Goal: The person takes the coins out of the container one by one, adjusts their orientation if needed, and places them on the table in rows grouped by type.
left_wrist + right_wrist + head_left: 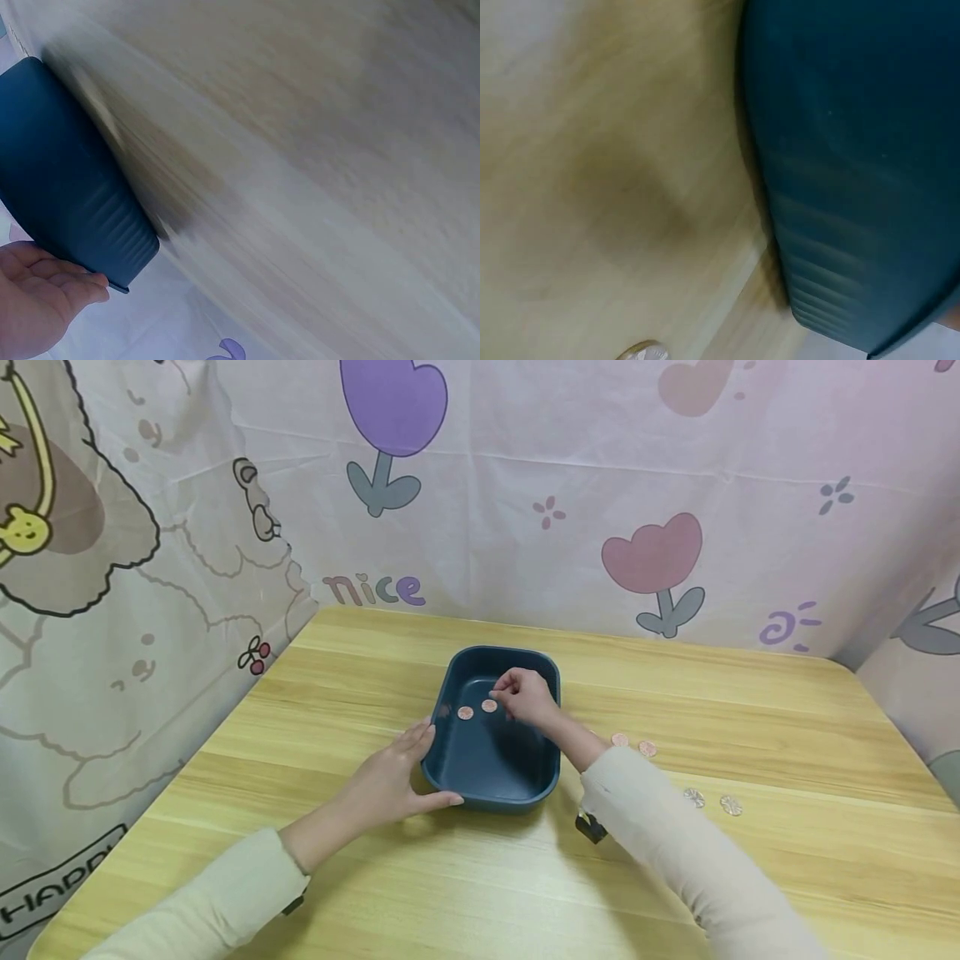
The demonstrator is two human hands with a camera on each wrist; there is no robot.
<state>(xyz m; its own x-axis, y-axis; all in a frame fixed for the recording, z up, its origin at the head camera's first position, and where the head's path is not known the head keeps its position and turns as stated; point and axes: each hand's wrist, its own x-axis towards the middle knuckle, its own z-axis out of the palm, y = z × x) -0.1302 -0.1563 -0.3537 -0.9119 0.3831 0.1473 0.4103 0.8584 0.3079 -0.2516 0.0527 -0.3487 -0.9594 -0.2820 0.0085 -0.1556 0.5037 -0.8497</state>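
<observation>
A dark blue rectangular box [491, 777] with an open top stands on the table. My left hand [390, 777] holds its near left corner, the thumb along the front rim and the fingers against the left side; the left wrist view shows that hand [49, 296] at the box's rim. My right hand [527, 697] reaches over the right wall into the box, fingers curled and fingertips together. Right at those fingertips is a copper-coloured coin [489, 705]; I cannot tell whether they pinch it. Another copper-coloured coin [466, 713] lies left of it inside the box.
Right of the box, two copper-coloured coins [647, 748] lie on the wooden table [315, 693], partly beside the right sleeve [667, 835]. Two silvery coins [731, 805] lie nearer and farther right. A patterned cloth [495, 543] hangs behind the table and along its left side.
</observation>
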